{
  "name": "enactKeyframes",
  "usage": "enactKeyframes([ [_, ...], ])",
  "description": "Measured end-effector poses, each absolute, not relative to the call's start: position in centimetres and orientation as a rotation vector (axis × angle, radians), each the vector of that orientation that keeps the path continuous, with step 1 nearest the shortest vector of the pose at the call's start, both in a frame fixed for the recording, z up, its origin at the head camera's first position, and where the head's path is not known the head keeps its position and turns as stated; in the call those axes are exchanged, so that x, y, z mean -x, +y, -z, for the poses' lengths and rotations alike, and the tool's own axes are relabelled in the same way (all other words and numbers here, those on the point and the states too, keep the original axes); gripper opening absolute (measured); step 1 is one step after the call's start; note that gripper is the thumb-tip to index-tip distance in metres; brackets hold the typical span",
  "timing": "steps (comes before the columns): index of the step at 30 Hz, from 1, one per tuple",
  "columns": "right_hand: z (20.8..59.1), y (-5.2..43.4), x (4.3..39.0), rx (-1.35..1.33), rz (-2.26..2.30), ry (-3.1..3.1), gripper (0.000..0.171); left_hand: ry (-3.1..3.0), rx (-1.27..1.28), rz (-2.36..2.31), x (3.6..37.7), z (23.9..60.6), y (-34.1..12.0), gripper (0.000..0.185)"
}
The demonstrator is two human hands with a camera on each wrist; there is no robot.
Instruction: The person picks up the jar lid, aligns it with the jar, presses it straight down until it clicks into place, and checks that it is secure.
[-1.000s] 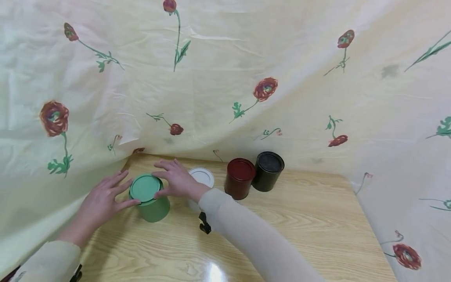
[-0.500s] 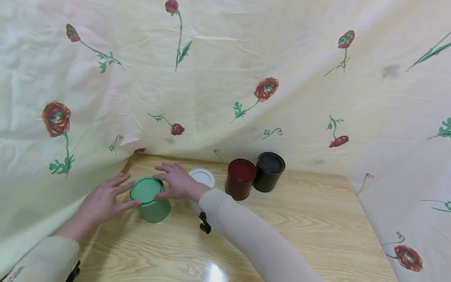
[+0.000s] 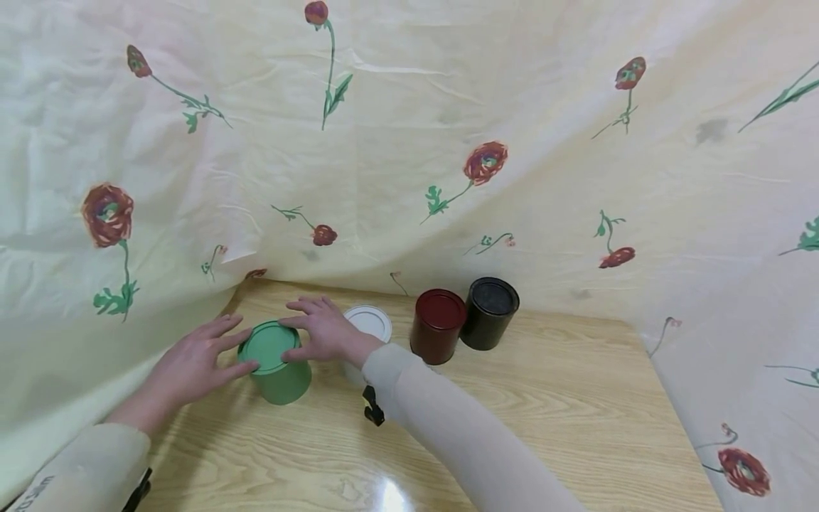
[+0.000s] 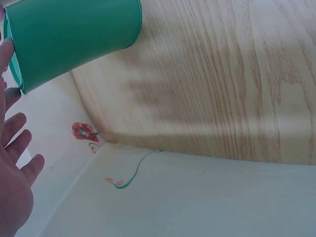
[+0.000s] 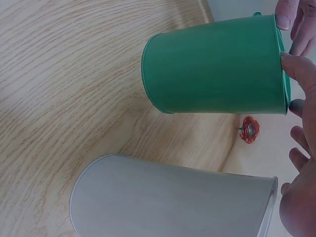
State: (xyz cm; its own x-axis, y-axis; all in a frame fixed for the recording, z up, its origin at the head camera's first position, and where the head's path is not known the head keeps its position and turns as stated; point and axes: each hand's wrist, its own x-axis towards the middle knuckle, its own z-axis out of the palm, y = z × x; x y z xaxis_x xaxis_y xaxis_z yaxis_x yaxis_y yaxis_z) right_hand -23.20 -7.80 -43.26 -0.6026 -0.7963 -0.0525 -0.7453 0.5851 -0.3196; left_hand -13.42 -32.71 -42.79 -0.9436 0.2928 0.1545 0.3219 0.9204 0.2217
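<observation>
A green tin (image 3: 281,386) stands upright on the table's left part, with a round green lid (image 3: 270,346) at its top. At the lid's upper left edge a dark gap shows. My left hand (image 3: 192,366) has thumb and forefinger at the lid's left edge. From the other side, my right hand (image 3: 325,333) spans the lid's right edge with thumb and fingers. In the right wrist view the right thumb lies at the rim of the green tin (image 5: 215,69), and fingertips of the left hand (image 5: 291,22) appear at the far side.
A white tin (image 3: 370,321) stands right behind my right wrist, partly hidden by it. Farther right are a dark red tin (image 3: 438,328) and a black tin (image 3: 491,313), close together. A flowered cloth (image 3: 409,142) borders the wooden table (image 3: 544,398) behind and at both sides.
Both hands stay around the lid with small shifts. The dark gap, earlier at the lid's right and lower left edges, now shows at its upper left.
</observation>
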Motion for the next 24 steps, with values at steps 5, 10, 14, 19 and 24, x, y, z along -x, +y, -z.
enactKeyframes([
  [5, 43.28, -7.85, 23.25, 1.336, 0.394, 2.625, 0.066, -2.955, 0.509, 0.344, 13.53, 42.91, -32.51, 0.073],
  [10, 43.38, -7.9, 23.2, 1.344, 0.368, 2.628, 0.065, -2.992, 0.496, 0.36, 13.68, 43.05, -32.44, 0.075],
  [14, 43.39, -7.87, 23.17, 1.32, 0.344, 2.628, 0.064, -3.029, 0.486, 0.381, 13.77, 43.12, -32.4, 0.075],
  [19, 43.38, -7.91, 23.1, 1.288, 0.318, 2.62, 0.064, -3.056, 0.487, 0.395, 13.84, 43.12, -32.44, 0.075],
  [24, 43.24, -8.13, 22.85, 1.258, 0.315, 2.61, 0.065, -3.063, 0.504, 0.374, 13.96, 43.22, -32.68, 0.076],
])
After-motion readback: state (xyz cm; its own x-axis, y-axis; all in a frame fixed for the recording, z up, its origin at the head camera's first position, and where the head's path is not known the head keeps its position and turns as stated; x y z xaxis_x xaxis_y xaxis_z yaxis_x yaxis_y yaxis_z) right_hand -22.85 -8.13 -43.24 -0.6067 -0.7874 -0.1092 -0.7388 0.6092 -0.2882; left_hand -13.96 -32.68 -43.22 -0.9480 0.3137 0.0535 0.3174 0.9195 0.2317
